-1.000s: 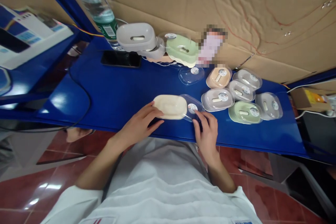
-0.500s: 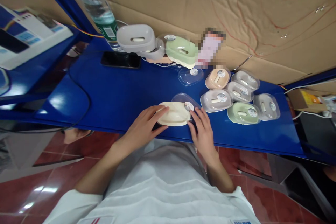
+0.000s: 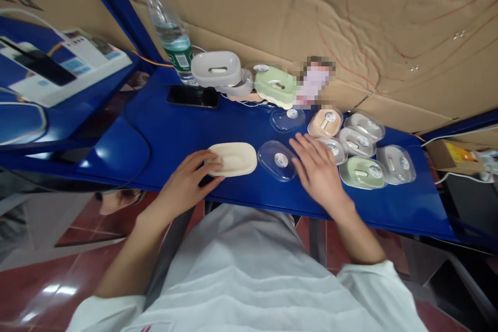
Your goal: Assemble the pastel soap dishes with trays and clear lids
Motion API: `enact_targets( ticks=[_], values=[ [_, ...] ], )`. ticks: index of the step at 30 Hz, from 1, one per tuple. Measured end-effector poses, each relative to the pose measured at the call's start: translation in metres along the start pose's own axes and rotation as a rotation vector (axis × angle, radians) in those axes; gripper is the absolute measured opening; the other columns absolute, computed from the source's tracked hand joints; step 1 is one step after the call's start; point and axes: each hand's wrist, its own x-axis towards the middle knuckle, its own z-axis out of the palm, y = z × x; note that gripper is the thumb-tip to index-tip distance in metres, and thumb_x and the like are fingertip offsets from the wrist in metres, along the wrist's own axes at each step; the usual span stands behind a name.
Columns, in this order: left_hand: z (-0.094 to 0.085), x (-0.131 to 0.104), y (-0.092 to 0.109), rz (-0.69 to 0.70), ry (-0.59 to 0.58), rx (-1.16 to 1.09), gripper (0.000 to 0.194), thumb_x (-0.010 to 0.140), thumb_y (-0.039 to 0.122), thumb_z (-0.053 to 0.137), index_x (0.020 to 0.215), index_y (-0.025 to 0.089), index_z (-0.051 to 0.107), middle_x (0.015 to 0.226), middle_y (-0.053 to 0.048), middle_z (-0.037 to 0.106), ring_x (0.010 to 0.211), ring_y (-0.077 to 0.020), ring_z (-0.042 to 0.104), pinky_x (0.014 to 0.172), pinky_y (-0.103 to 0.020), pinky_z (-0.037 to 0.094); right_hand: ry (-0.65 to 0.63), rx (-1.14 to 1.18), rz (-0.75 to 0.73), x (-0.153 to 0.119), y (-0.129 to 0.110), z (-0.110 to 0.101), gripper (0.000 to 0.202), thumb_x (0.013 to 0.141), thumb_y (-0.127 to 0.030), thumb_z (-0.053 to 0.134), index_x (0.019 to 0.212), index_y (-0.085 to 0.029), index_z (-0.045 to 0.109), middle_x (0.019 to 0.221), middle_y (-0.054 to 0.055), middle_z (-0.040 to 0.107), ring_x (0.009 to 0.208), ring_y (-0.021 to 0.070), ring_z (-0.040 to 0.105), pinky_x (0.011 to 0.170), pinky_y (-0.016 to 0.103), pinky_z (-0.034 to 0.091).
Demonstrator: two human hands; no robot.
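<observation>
Nearest to us, beyond the pale apron (image 3: 233,264), our left hand (image 3: 190,176) is closed on the left end of the cream dish (image 3: 235,160), fingers dipping over its rim and thumb at the near side. The dish lies on the blue table (image 3: 182,137) close to the front edge, hollow up, with nothing over it. Just to its right, apart from it, a clear lid (image 3: 277,161) with a round label lies flat. Our right hand (image 3: 319,171) is well apart from the left, fingers spread and gripping nothing; whether it brushes the lid's right edge we cannot tell. By our reading this pair is the unfinished part: dish uncovered, lid off. To the right, six pieces look done as far as covers go, each under clear plastic: a green box (image 3: 361,172), a peach box (image 3: 324,122) and four grey boxes (image 3: 396,165), one partly hidden by our right hand. Farther back we find a second clear lid (image 3: 287,120), lying loose, then a phone (image 3: 193,97). Behind these, an upper grey box (image 3: 217,68) sits on other pieces with no clear cover that we can see, beside another green box (image 3: 275,85); how complete those are, we cannot tell.
</observation>
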Motion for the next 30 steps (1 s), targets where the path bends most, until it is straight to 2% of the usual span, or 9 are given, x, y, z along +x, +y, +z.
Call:
enact_targets(
  ticks=[3, 7, 11, 13, 15, 19, 23, 26, 30],
  values=[
    [0.01, 0.005, 0.001, 0.024, 0.014, -0.038, 0.02, 0.106, 0.037, 0.066, 0.121, 0.027, 0.076, 0.134, -0.01, 0.074, 0.139, -0.0317, 0.064, 0.12, -0.055, 0.055, -0.045, -0.103, -0.052, 0.064, 0.028, -0.015, 0.048, 0.115, -0.029, 0.046, 0.16, -0.016, 0.056, 0.166, 0.016, 0.057, 0.155, 0.0355, 0.05, 0.126, 0.06, 0.039],
    [0.013, 0.002, -0.002, 0.014, 0.028, -0.108, 0.019, 0.107, 0.035, 0.064, 0.114, 0.028, 0.079, 0.133, -0.009, 0.076, 0.144, -0.032, 0.062, 0.122, -0.056, 0.055, -0.107, -0.196, -0.089, 0.134, 0.058, -0.001, 0.047, 0.112, -0.03, 0.054, 0.152, -0.007, 0.059, 0.156, 0.023, 0.064, 0.147, 0.0384, 0.055, 0.121, 0.058, 0.041],
    [0.012, -0.001, -0.004, -0.001, 0.051, -0.136, 0.017, 0.107, 0.034, 0.064, 0.111, 0.028, 0.079, 0.133, -0.008, 0.076, 0.146, -0.031, 0.062, 0.123, -0.055, 0.055, -0.155, -0.229, -0.08, 0.167, 0.073, 0.02, 0.038, 0.11, -0.026, 0.056, 0.141, -0.007, 0.067, 0.142, 0.023, 0.072, 0.136, 0.0384, 0.063, 0.116, 0.058, 0.042],
    [0.013, -0.002, -0.004, 0.009, 0.057, -0.145, 0.016, 0.107, 0.032, 0.064, 0.112, 0.028, 0.078, 0.134, -0.007, 0.076, 0.147, -0.0299, 0.061, 0.124, -0.053, 0.055, -0.178, -0.205, -0.07, 0.174, 0.079, 0.019, 0.033, 0.108, -0.024, 0.059, 0.134, -0.008, 0.071, 0.135, 0.021, 0.076, 0.131, 0.0377, 0.067, 0.116, 0.058, 0.042],
    [0.015, -0.002, -0.005, 0.018, 0.064, -0.148, 0.015, 0.107, 0.031, 0.065, 0.113, 0.028, 0.078, 0.135, -0.007, 0.075, 0.148, -0.0292, 0.06, 0.124, -0.052, 0.055, -0.18, -0.137, -0.101, 0.179, 0.084, 0.009, 0.032, 0.107, -0.028, 0.062, 0.13, -0.01, 0.074, 0.132, 0.019, 0.078, 0.125, 0.0354, 0.07, 0.113, 0.054, 0.045],
    [0.017, -0.004, -0.006, 0.037, 0.085, -0.142, 0.015, 0.107, 0.029, 0.066, 0.117, 0.026, 0.077, 0.137, -0.007, 0.074, 0.15, -0.0289, 0.059, 0.126, -0.05, 0.053, -0.099, 0.009, -0.196, 0.172, 0.084, -0.028, 0.038, 0.109, -0.041, 0.06, 0.129, -0.012, 0.075, 0.123, 0.015, 0.08, 0.113, 0.031, 0.074, 0.102, 0.045, 0.054],
    [0.017, -0.006, -0.005, 0.026, 0.079, -0.148, 0.015, 0.108, 0.031, 0.065, 0.119, 0.028, 0.075, 0.139, -0.006, 0.073, 0.148, -0.0289, 0.061, 0.125, -0.048, 0.055, -0.01, 0.059, -0.184, 0.132, 0.057, -0.05, 0.034, 0.112, -0.044, 0.058, 0.124, -0.018, 0.076, 0.118, 0.011, 0.081, 0.111, 0.0296, 0.075, 0.101, 0.046, 0.056],
    [0.016, -0.007, -0.003, -0.041, 0.06, -0.14, 0.029, 0.108, 0.038, 0.066, 0.136, 0.031, 0.069, 0.152, -0.009, 0.064, 0.143, -0.0296, 0.065, 0.121, -0.048, 0.059, 0.0, 0.105, -0.214, 0.091, 0.023, -0.042, 0.03, 0.112, -0.043, 0.061, 0.125, -0.021, 0.076, 0.12, 0.009, 0.082, 0.115, 0.0277, 0.075, 0.105, 0.047, 0.055],
    [0.015, -0.006, -0.003, -0.072, 0.119, -0.151, 0.067, 0.101, 0.04, 0.077, 0.161, 0.035, 0.047, 0.178, -0.015, 0.031, 0.146, -0.035, 0.062, 0.121, -0.057, 0.057, -0.029, 0.164, -0.358, 0.053, -0.019, -0.011, 0.023, 0.113, -0.034, 0.061, 0.125, -0.021, 0.077, 0.122, 0.008, 0.083, 0.12, 0.0236, 0.075, 0.108, 0.042, 0.055]
  ],
)
